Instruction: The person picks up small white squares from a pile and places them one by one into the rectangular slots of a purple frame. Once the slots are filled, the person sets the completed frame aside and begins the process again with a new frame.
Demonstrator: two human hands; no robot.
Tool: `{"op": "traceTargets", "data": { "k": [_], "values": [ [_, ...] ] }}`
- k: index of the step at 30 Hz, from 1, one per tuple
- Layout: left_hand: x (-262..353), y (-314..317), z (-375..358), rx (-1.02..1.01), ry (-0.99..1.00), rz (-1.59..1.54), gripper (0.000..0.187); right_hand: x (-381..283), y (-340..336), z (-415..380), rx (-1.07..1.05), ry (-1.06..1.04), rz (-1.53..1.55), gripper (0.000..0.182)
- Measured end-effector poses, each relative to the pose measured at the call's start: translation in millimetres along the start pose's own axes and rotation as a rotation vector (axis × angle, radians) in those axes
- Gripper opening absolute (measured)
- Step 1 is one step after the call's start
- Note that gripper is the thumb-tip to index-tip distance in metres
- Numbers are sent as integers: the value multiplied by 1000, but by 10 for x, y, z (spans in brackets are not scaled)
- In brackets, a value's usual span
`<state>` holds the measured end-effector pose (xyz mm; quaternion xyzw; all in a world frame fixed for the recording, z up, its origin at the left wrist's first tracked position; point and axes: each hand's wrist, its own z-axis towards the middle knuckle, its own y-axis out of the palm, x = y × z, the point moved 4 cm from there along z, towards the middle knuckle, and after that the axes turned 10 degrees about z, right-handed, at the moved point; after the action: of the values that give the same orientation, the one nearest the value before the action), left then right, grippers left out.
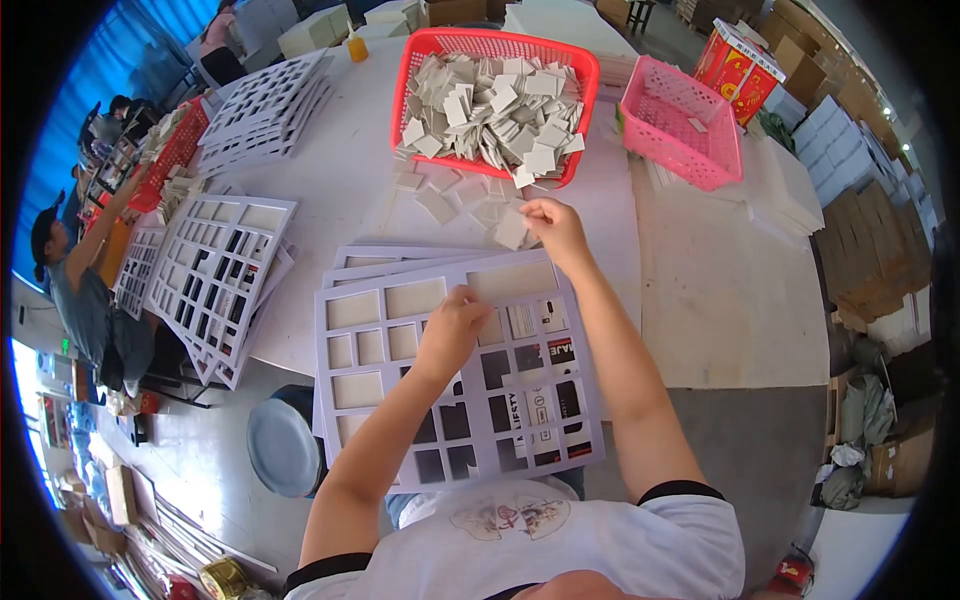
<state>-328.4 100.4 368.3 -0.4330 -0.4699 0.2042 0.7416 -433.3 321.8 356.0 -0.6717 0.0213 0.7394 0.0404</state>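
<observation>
A white frame board (585, 400) with rows of square and rectangular openings lies in front of me, its near edge at my lap. Grey cardboard pieces fill the upper and left openings; dark printed surfaces show through several lower ones. My left hand (455, 328) rests on the board's upper middle, its fingers bent together at an opening. What lies under those fingertips is hidden. Beyond the board's far edge, my right hand (556, 232) pinches a grey cardboard piece (511, 229) over loose pieces on the table. A red basket (410, 75) heaped with such pieces stands just behind.
A pink basket (685, 125) stands right of the red one. Stacked frame boards (215, 270) lie on the left, where another person (85, 290) reaches toward a second red basket (178, 150). A round blue-grey stool (283, 448) is at my left; cartons (880, 250) are piled on the right.
</observation>
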Motion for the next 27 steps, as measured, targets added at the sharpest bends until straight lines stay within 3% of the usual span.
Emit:
{"op": "traceTargets", "data": {
  "k": [6, 10, 13, 16, 22, 27],
  "values": [
    [70, 91, -228, -23, 148, 266, 31, -151, -13, -734, -325, 106, -86, 6],
    [113, 66, -276, -28, 132, 247, 33, -153, 107, -1019, -272, 103, -220, 8],
    [116, 48, -275, -11, 122, 198, 33, -211, 123, -1080, -211, -13, -346, 11],
    [92, 57, -267, 20, 144, 169, 33, -190, 152, -1057, -332, -177, -439, 11],
    [79, -14, -241, -11, 152, 76, 42, -183, 160, -1075, -245, -277, -596, 31],
    [47, 13, -271, -5, 136, 68, 48, -84, -132, -850, 36, -445, -607, 37]
  ]
}}
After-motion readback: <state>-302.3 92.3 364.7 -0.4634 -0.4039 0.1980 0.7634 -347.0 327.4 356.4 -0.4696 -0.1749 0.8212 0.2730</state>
